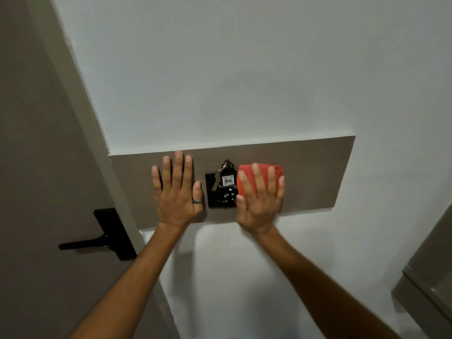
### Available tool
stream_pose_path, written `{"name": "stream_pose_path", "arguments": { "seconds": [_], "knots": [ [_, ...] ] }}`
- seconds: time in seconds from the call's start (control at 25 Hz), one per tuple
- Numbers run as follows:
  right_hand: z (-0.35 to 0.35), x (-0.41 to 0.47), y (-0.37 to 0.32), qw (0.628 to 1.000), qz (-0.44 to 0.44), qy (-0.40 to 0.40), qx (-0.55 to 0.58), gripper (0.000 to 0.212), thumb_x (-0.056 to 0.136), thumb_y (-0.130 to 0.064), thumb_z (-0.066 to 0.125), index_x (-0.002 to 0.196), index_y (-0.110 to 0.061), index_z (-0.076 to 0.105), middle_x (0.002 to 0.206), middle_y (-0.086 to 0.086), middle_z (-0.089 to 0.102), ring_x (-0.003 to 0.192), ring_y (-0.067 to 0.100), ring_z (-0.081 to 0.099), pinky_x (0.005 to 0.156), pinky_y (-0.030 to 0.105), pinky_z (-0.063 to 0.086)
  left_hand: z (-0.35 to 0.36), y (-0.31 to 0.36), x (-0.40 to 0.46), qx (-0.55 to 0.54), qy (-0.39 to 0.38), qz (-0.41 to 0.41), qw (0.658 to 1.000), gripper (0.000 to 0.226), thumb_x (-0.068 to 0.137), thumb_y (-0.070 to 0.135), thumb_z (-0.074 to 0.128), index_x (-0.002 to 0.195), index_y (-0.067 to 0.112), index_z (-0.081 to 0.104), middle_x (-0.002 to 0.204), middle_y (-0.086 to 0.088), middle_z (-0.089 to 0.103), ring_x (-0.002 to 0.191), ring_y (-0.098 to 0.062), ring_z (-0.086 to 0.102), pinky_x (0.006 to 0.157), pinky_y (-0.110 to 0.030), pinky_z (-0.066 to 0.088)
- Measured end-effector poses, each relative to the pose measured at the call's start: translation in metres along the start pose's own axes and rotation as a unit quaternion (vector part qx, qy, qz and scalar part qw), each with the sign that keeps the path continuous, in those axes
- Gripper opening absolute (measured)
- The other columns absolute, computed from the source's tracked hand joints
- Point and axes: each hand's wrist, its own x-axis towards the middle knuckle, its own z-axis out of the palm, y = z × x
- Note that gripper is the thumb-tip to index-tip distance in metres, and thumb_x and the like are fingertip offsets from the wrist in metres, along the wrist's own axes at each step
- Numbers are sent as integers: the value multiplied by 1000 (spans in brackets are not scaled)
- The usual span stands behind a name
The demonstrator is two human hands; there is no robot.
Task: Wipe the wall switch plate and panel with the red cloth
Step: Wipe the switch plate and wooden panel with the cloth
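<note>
A long grey-brown wood-grain panel (305,172) runs across the white wall (244,69), its left end meeting the frame of a grey-brown door (36,143) that carries a black lever handle (102,237). Near the middle of the panel sits a black square switch plate (221,192), and in front of it hang a brass-coloured key (216,181) and a black key tag with a white label (227,180) bearing a handwritten number. The folded red cloth (259,173) lies flat against the panel just to the right of the switch plate, its left edge touching or overlapping the plate's right side. The right hand (259,199) is spread flat over the cloth with fingers extended, pressing it to the panel with an open palm rather than a clenched grip; the thumb rests at the lower right corner of the plate. The left hand (177,189) lies flat and empty on the bare panel just left of the switch plate, fingers spread and pointing up to the panel's top edge, grip released, with a dark ring (197,201) on the thumb. Both bare forearms reach up from the bottom of the view. At the lower right stands the edge of a grey cabinet (430,270).
</note>
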Motion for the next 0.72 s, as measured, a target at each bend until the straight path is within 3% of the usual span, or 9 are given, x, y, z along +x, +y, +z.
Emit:
{"name": "stream_pose_path", "arguments": {
  "seconds": [0.08,0.2,0.28,0.4,0.52,0.6,0.64,0.72],
  "knots": [
    [-2,0,20,998,-56,-26,13,55,109,-44,32,161,-29,41,156,11,53,163,30,26,132,52,22,-2,0,3,-4,-11,-21,1000,68,106,35,35,166,10,15,177,-3,-6,164,-25,-7,133,-50,-1],
    [-2,6,10,998,60,-5,-19,52,109,-43,32,156,-27,49,158,12,53,161,34,30,134,53,19,-2,1,0,2,-12,-17,1000,68,107,34,35,167,11,12,177,-2,-7,164,-25,-8,133,-50,-2],
    [3,3,2,999,28,-24,-3,50,109,-43,33,153,-27,53,156,11,55,158,36,34,133,53,20,-1,2,1,-8,-11,-13,1000,68,107,34,35,167,11,12,177,-3,-7,164,-25,-8,133,-50,-2],
    [-4,6,-7,997,64,-18,23,51,109,-44,33,152,-28,53,158,10,54,160,34,32,133,53,19,0,0,1,4,-8,-22,1000,66,108,34,34,167,10,15,177,-3,-4,164,-26,-6,134,-50,-2],
    [-2,8,10,1000,9,-29,-2,48,110,-42,33,149,-27,55,153,10,58,151,39,42,130,54,24,-1,1,1,-21,-7,-17,1000,66,107,33,34,166,9,15,177,-2,-5,164,-25,-7,134,-49,-3],
    [-5,6,4,998,62,2,6,48,110,-42,35,149,-25,56,155,12,57,152,41,41,131,56,21,-3,-2,2,-5,-17,-14,1000,67,107,33,34,166,9,14,177,-2,-7,164,-25,-8,134,-50,-3],
    [-6,6,9,998,53,2,15,48,110,-42,36,149,-25,56,155,12,56,151,41,41,131,57,22,-4,-1,3,-1,-18,-21,1000,67,107,33,34,166,9,14,177,-2,-8,164,-25,-9,134,-50,-3],
    [-7,2,24,998,-53,-26,17,46,109,-43,38,147,-26,58,151,11,60,148,41,44,126,61,29,-5,1,2,-18,-17,-17,1000,67,107,33,35,166,8,14,177,-2,-8,164,-25,-9,134,-49,-3]
  ]
}}
